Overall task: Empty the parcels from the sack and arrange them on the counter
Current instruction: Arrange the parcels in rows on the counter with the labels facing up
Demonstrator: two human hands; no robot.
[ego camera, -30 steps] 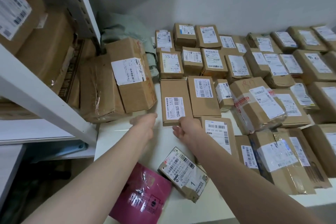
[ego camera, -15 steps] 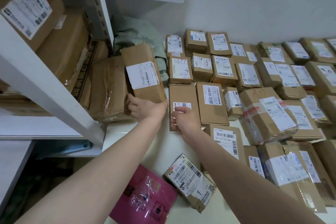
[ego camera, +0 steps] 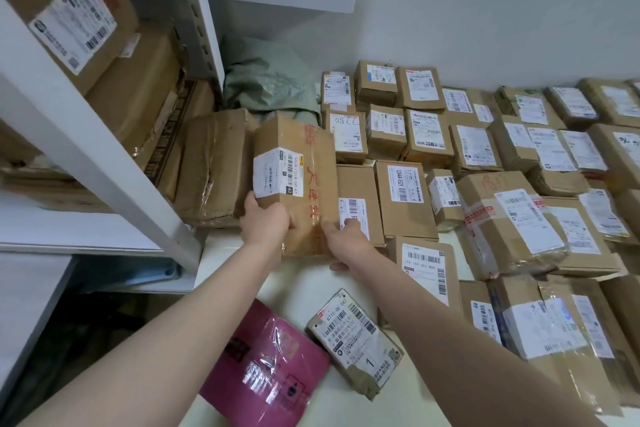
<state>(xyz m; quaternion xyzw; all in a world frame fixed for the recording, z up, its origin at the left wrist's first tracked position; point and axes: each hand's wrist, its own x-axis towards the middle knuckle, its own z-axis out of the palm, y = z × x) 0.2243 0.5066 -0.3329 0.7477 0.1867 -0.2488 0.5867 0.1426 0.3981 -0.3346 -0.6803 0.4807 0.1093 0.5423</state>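
Cardboard box [ego camera: 298, 149] clamped by left grip [ego camera: 265, 222] and right grip [ego camera: 346, 239], taped carton [ego camera: 214, 166] just beside

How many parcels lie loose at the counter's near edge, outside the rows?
2: a magenta plastic mailer bag at the near left, and a brown taped parcel with a white label just right of it. More may lie out of frame.

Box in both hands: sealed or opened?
Sealed. The brown box, held by left hand and right hand, has flaps flat under glossy tape along its top seam.
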